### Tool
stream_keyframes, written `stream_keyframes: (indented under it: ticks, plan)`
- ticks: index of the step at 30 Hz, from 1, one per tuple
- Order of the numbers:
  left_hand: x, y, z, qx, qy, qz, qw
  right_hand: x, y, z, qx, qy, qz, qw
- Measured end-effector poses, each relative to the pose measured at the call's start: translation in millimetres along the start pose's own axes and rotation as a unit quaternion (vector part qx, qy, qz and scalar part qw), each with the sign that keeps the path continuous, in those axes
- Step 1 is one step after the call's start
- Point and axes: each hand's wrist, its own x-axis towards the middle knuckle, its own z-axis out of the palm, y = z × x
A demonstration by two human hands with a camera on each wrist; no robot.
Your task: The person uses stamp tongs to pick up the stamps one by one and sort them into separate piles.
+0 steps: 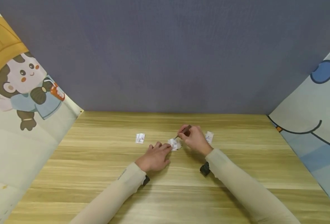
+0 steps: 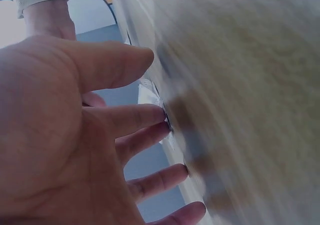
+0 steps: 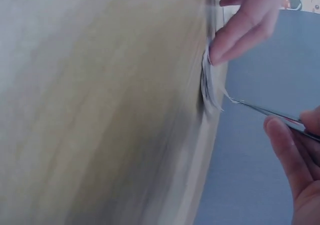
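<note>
A small stack of printed paper slips (image 1: 174,144) lies mid-table between the two hands. My left hand (image 1: 155,156) is spread low over the wood, its fingertips pressing on the near-left edge of the stack. In the left wrist view those fingers (image 2: 140,117) are stretched out, with the slips partly hidden behind them. My right hand (image 1: 194,140) pinches a pair of tweezers (image 1: 185,130) between thumb and fingers. The right wrist view shows the tweezers' (image 3: 265,111) tips at the lifted corner of a thin slip, over the stack (image 3: 207,85).
One paper slip (image 1: 140,138) lies to the left of the stack, another (image 1: 209,137) to the right behind my right hand. The wooden table (image 1: 103,130) meets a grey-blue panel (image 1: 170,62) at the back, with cartoon-printed panels on both sides.
</note>
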Motion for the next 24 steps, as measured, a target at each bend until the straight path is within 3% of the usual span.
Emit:
stream_keyframes:
  ticks: [6,15,24]
  plan:
    - [-2.0,0.6,0.6,0.002,-0.003,-0.005,1.0,-0.2,-4.0,-9.0,-0.019,0.04,-0.029,0.9986]
    - [-5.7,-0.9,0.4,-0.014,0.007,-0.001,0.9999,2.2,-10.3,-15.2,-0.012,0.06,-0.071,0.9956]
    - [-12.3,-8.3,-4.0,-0.029,0.037,-0.004,0.9989,7.4,-19.9,-11.0,0.011,0.088,-0.079,0.9929]
